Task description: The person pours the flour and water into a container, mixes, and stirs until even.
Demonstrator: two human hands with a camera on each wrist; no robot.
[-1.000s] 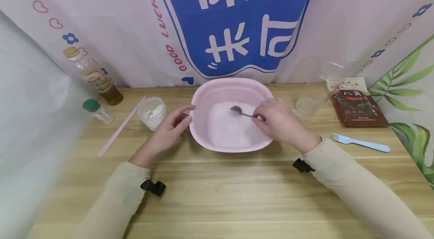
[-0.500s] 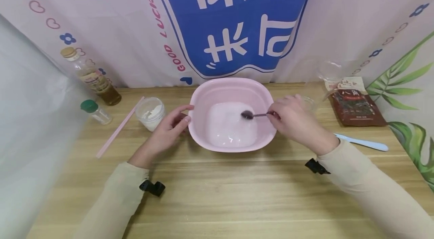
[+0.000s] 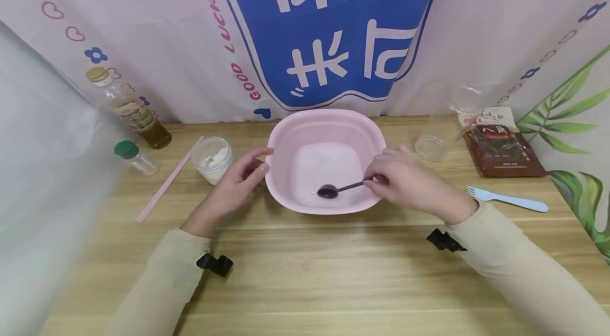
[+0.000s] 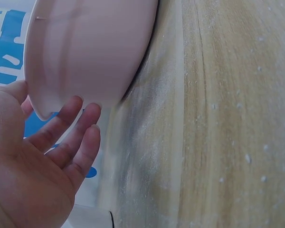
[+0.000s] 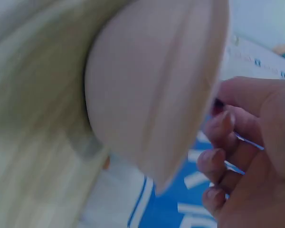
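A pink plastic basin (image 3: 326, 118) stands at the middle of the table, with white contents (image 3: 319, 164) spread over its bottom. My right hand (image 3: 405, 180) is over the basin's right rim and pinches the handle of a dark spoon (image 3: 327, 191); its bowl is low in the basin near the front. In the right wrist view the spoon is mostly hidden behind the rim. On the other side, my left hand (image 3: 233, 185) touches the basin's left rim with thumb and index finger. Its other fingers (image 4: 88, 142) are relaxed below the rim in the left wrist view.
Left stand a clear jar of white powder (image 3: 213, 164), a pink stick (image 3: 164, 185), a green-capped shaker (image 3: 135, 157) and an oil bottle (image 3: 138, 114). To the right are a clear container (image 3: 431, 146), a brown packet (image 3: 505, 151) and a light blue fork (image 3: 510, 199).
The right hand first moved right with the spoon, then back left and toward the front. The spoon's bowl now lies nearer the basin's front. The left hand has stayed at the rim.
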